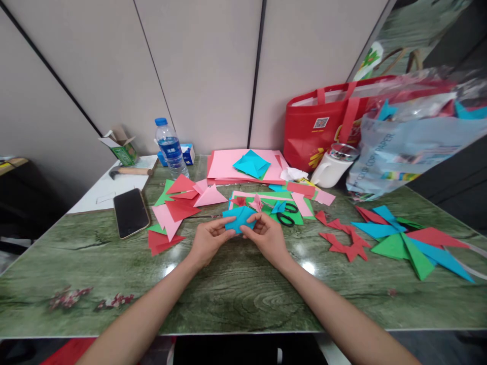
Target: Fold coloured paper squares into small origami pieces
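Note:
Between my two hands is a small folded piece of blue paper (239, 219), held up above the green table. My left hand (212, 238) pinches its left side with thumb and fingers. On the right edge, my right hand (268, 237) grips it the same way. Just behind lie black-handled scissors (286, 219), partly over sheets of coloured paper, with small pink, red and blue folded pieces beside them. Left of my hands are several red, pink and green folded papers (182, 209). A red zigzag paper ring (344, 239) lies to the right.
A phone (131, 213), a hammer (131, 171), an open green box (120, 147) and a water bottle (171, 149) stand or lie at left. Behind are pink sheets (222, 165); at right, a white mug (332, 167), a red bag (304, 129), a plastic bag (403, 157) and folded shapes (413, 241).

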A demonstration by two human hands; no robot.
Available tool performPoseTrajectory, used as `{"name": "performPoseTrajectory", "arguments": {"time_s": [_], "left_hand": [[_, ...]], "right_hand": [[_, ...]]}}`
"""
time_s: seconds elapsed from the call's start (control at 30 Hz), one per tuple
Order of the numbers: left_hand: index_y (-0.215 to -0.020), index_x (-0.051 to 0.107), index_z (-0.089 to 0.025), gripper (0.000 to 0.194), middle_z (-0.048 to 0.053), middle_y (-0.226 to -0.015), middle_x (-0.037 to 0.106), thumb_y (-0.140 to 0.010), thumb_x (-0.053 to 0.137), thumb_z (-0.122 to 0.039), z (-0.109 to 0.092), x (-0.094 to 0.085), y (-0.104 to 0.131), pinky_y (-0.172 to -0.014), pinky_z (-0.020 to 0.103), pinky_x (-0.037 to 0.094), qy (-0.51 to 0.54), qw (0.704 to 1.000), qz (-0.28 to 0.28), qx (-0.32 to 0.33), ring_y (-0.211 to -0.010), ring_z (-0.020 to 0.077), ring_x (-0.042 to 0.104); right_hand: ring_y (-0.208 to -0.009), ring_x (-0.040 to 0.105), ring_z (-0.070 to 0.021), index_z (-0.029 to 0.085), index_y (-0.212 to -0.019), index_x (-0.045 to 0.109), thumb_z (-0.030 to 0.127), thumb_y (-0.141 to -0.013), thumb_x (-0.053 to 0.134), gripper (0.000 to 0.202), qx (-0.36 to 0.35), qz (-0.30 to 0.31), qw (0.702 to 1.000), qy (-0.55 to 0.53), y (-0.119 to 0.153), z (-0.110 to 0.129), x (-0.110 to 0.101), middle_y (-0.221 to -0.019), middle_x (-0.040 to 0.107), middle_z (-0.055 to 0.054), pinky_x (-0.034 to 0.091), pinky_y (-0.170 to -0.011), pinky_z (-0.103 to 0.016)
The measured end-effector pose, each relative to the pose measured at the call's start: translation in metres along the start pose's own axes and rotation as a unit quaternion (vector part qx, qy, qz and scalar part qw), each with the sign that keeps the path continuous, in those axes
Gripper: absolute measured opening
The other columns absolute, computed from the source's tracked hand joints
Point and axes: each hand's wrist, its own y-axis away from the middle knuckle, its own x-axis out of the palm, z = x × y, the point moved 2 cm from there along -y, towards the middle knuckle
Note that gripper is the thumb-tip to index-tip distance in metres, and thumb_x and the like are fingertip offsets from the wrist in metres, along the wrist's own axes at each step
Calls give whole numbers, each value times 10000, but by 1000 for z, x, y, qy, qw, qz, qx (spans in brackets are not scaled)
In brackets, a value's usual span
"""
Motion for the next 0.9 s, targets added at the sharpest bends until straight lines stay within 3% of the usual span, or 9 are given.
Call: {"name": "performPoseTrajectory", "arguments": {"time_s": [0.17, 0.27, 0.47, 0.7, 0.9], "left_hand": [[-951, 695, -142, 391, 26, -716, 703, -574, 754, -224, 3, -1, 0, -647, 282, 499, -10, 1000, -1, 8, -658, 163, 621], [-966, 692, -148, 380, 19, -704, 697, -596, 739, -226, 5, -1, 0, -627, 255, 486, -24, 1000, 7, 10, -629, 142, 608], [-977, 693, -147, 371, 8, -645, 680, -616, 723, -229, 2, -2, 2, -578, 228, 473, -51, 999, 11, 14, -576, 124, 588], [-976, 686, -128, 402, 36, -729, 711, -590, 738, -229, 1, -3, -1, -670, 272, 511, -28, 1000, -9, 11, -667, 163, 641], [-970, 683, -130, 395, 64, -868, 715, -583, 733, -192, 1, -12, -9, -754, 294, 512, -1, 1000, 5, 13, -782, 182, 652]], "right_hand": [[-553, 561, -131, 192, -675, 573, 349, -705, 665, 184, -67, -4, 993, 95, 1, 1, -1, -696, 556, -5, 480, -530, -262], [-585, 535, -136, 194, -709, 595, 323, -674, 694, 166, -85, -11, 986, 141, 2, 0, -1, -727, 557, -19, 479, -529, -257], [-615, 556, -141, 194, -757, 565, 266, -645, 696, 186, -70, 0, 993, 100, 4, -2, 1, -785, 558, -30, 511, -525, -254], [-620, 655, -176, 200, -843, 524, 248, -645, 657, 244, 35, 30, 998, -38, -2, 0, 0, -680, 616, 4, 552, -626, -310], [-683, 654, -165, 200, -818, 580, 211, -703, 551, 119, 4, 40, 998, -45, -7, -2, -4, -786, 628, -10, 558, -650, -311]]}}
